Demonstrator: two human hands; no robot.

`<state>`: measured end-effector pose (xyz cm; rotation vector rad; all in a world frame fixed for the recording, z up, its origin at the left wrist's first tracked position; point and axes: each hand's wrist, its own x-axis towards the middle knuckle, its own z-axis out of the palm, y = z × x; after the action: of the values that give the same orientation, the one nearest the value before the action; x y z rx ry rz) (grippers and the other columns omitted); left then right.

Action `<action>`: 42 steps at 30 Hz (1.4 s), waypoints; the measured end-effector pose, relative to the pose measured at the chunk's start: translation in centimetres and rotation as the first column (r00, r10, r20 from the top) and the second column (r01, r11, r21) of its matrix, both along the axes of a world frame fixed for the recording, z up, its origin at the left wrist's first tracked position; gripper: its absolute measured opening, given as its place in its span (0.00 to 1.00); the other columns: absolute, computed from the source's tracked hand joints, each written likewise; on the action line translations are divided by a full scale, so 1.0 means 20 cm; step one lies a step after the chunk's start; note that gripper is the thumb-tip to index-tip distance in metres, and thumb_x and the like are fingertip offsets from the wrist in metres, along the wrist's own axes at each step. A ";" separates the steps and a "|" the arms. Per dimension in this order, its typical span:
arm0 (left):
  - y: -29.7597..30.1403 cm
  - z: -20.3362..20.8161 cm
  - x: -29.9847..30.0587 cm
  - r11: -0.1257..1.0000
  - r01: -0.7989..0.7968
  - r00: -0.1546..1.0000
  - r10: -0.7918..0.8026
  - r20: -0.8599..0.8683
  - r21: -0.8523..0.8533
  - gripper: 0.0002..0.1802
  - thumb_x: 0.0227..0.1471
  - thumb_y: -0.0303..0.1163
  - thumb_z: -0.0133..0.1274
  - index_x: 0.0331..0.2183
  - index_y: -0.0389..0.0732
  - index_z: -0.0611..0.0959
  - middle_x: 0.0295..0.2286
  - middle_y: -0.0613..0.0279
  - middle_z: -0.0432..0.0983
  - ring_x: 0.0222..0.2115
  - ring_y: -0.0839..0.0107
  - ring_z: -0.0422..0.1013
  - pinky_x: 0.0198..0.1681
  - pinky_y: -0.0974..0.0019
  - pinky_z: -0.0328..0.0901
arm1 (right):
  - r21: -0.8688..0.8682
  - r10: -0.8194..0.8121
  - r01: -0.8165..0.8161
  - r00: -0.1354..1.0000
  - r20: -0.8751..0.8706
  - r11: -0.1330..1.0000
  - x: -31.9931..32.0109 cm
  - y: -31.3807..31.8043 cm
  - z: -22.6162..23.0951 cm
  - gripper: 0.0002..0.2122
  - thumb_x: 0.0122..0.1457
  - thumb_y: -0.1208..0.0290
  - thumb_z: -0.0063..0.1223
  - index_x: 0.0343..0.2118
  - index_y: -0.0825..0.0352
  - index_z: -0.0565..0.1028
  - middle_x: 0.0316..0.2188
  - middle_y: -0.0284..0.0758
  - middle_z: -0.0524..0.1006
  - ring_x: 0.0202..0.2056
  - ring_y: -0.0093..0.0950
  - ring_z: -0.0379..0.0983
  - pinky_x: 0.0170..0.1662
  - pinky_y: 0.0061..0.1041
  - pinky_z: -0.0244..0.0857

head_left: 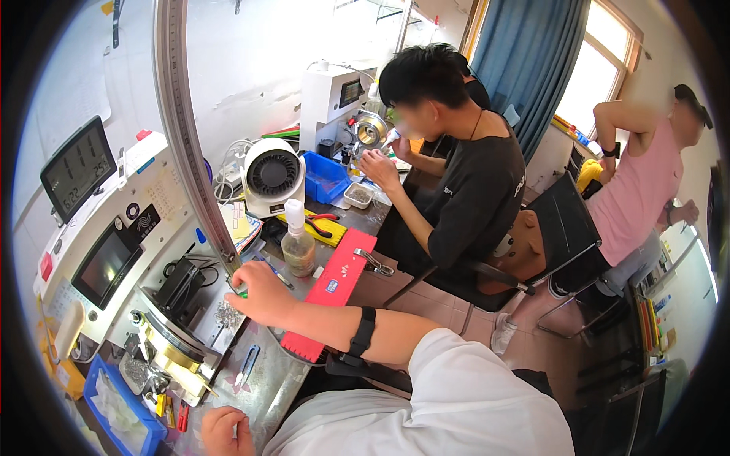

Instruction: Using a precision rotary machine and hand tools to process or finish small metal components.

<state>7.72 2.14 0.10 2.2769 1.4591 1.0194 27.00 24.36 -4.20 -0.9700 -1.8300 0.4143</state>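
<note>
My right hand [266, 295] reaches across the bench to the machine, its fingers pinched on a small green thing [242, 294] mostly hidden by the hand. Just below the fingertips lies a heap of small silvery metal bits [226, 313]. A machine with a round black and gold wheel [171, 334] stands to the left of it. At the bench's near edge rests my left hand [226, 431], its fingers loosely curled with nothing visible in them. Close to that hand are red-handled pliers [183, 416], yellow-handled tools [161, 404] and a utility knife [247, 365].
A blue bin [122, 410] holds pale plastic bags. Beyond my right forearm lie a red board [332, 292] with a metal clamp, a clear bottle [297, 247] and a white fan [274, 175]. A metal post [182, 114] rises beside the machine. A co-worker [464, 182] sits farther along.
</note>
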 end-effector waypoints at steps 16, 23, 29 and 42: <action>0.16 -0.18 0.04 0.996 -0.037 0.999 0.040 -0.036 0.083 0.05 0.44 0.18 0.54 0.26 0.36 0.75 0.28 0.57 0.73 0.30 0.67 0.69 0.34 0.67 0.63 | -0.329 -0.200 0.155 0.974 -0.106 0.931 0.08 0.22 -0.08 0.11 0.58 0.64 0.49 0.29 0.69 0.73 0.27 0.45 0.76 0.33 0.45 0.73 0.36 0.38 0.65; 0.13 -0.11 -0.04 0.796 0.264 0.655 0.266 0.707 -0.544 0.06 0.42 0.15 0.53 0.25 0.35 0.75 0.29 0.54 0.75 0.28 0.66 0.71 0.29 0.68 0.65 | -0.445 0.527 -0.455 0.849 0.044 0.771 0.19 -0.41 -0.07 0.09 0.59 0.65 0.48 0.31 0.66 0.74 0.29 0.39 0.73 0.36 0.37 0.71 0.40 0.33 0.65; 0.05 -0.01 0.03 0.744 0.492 0.698 -0.027 0.715 -0.452 0.03 0.54 0.24 0.54 0.32 0.34 0.79 0.40 0.50 0.78 0.41 0.62 0.74 0.44 0.63 0.68 | -0.400 0.804 -0.697 0.515 0.297 0.595 0.19 -0.66 0.04 0.06 0.55 0.68 0.53 0.28 0.65 0.74 0.26 0.40 0.74 0.31 0.43 0.69 0.34 0.41 0.62; -0.12 0.10 0.08 0.996 -0.009 0.999 0.005 -0.043 -0.085 0.03 0.49 0.25 0.53 0.30 0.40 0.80 0.34 0.52 0.79 0.32 0.51 0.74 0.34 0.57 0.69 | -0.083 0.229 -0.224 0.769 0.596 0.971 0.54 -0.25 0.90 0.13 0.53 0.61 0.54 0.36 0.64 0.76 0.37 0.39 0.75 0.44 0.38 0.69 0.48 0.35 0.64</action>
<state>9.31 -0.25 2.07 2.2485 1.4982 0.8979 37.75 19.34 13.70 -0.9527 -2.5503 0.2668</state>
